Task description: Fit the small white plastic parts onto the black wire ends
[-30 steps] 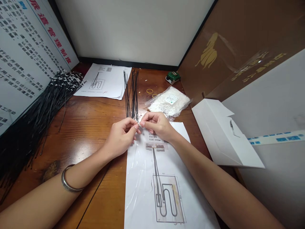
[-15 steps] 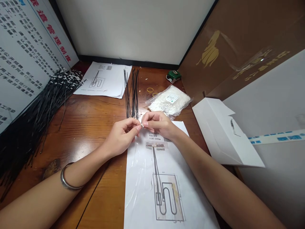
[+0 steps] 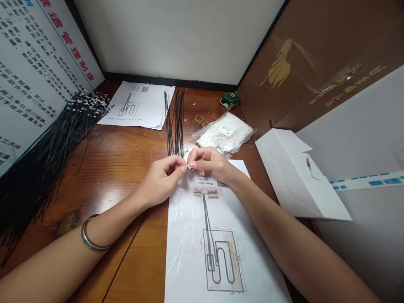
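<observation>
Over the top of the printed sheet, my two hands meet with their fingertips almost touching. My right hand (image 3: 212, 164) pinches a small white piece (image 3: 189, 166), mostly covered by the fingers. Thumb and forefinger of my left hand (image 3: 164, 179) are pressed together at its left side; whatever lies between them is too small to make out. Just beyond the fingers lie black wires (image 3: 179, 122) in two narrow groups, their near ends by my hands. A clear bag of small white parts (image 3: 225, 132) rests behind my right hand.
At left is a large heap of black wires with white ends (image 3: 63, 130). Drawing sheets (image 3: 135, 115) lie at the back. A green tape measure (image 3: 230, 100), yellow rubber bands (image 3: 198, 118) and a folded white box (image 3: 293, 181) are also around. The printed sheet (image 3: 186, 252) has a wiring drawing.
Both hands have shifted slightly right, still fingertip to fingertip. The small white piece between them shows more plainly than a second ago. In the last half second they have hardly moved.
</observation>
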Action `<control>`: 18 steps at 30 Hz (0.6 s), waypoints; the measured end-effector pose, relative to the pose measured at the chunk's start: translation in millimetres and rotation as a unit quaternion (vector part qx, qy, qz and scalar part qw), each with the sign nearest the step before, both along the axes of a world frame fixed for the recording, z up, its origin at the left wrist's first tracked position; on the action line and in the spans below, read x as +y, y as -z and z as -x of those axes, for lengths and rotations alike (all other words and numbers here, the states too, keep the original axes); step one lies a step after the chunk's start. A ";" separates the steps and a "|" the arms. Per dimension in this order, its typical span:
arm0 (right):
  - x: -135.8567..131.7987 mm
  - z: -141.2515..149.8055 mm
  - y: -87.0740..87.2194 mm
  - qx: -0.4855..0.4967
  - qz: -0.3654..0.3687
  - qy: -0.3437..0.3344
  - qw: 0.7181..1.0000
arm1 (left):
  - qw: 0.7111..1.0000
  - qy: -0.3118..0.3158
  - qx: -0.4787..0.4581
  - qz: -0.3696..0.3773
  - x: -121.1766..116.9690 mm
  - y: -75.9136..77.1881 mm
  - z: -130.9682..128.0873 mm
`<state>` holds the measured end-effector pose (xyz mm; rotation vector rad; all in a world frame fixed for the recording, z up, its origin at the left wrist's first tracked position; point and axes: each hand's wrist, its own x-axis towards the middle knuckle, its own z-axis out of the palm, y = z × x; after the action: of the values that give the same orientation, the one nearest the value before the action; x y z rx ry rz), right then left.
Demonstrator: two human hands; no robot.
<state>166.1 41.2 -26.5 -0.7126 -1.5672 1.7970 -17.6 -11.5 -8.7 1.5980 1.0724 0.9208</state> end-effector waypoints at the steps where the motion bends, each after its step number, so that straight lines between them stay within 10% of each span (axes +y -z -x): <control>1: -0.1 -0.1 -0.1 -0.002 -0.001 -0.002 1.000 | 1.000 0.003 0.000 0.002 0.2 -0.3 0.1; 18: -2.8 1.3 -8.2 -0.053 -0.007 -0.041 0.998 | 0.986 0.084 -0.036 0.142 10.2 -9.5 8.6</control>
<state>164.8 38.4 -18.3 -0.7568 -1.7001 1.8315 -26.2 -1.3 0.8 1.3852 0.9555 0.6744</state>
